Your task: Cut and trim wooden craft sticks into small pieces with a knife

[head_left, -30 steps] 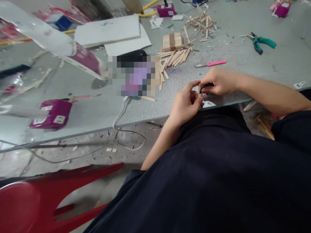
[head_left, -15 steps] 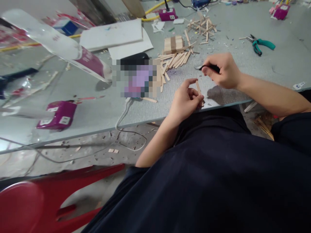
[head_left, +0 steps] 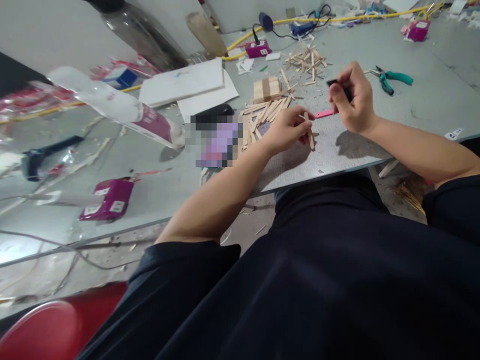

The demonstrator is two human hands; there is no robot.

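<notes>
My left hand (head_left: 289,129) is closed, its fingers pinching a flat wooden craft stick (head_left: 310,136) that stands tilted above the front of the table. My right hand (head_left: 356,100), closed too, grips a black-handled craft knife (head_left: 346,92) farther right and a little higher. Its blade does not show clearly now. Between the hands a pink strip (head_left: 324,114) reaches out from below the right hand; I cannot tell whether it touches the fingers. Just beyond my left hand lie loose craft sticks (head_left: 276,107) and a banded bundle of sticks (head_left: 267,89).
Teal-handled pliers (head_left: 399,77) lie at the right. More sticks (head_left: 307,59) are heaped at the back. At the left are a blurred-out phone-like object (head_left: 221,142), a plastic bottle (head_left: 150,122), white boards (head_left: 183,82) and a purple block (head_left: 112,200). A red stool (head_left: 41,330) stands below.
My left hand has moved away from the table's front edge with the stick. My right hand has turned and shifted slightly right, and the pink strip now shows. The camera view has shifted.
</notes>
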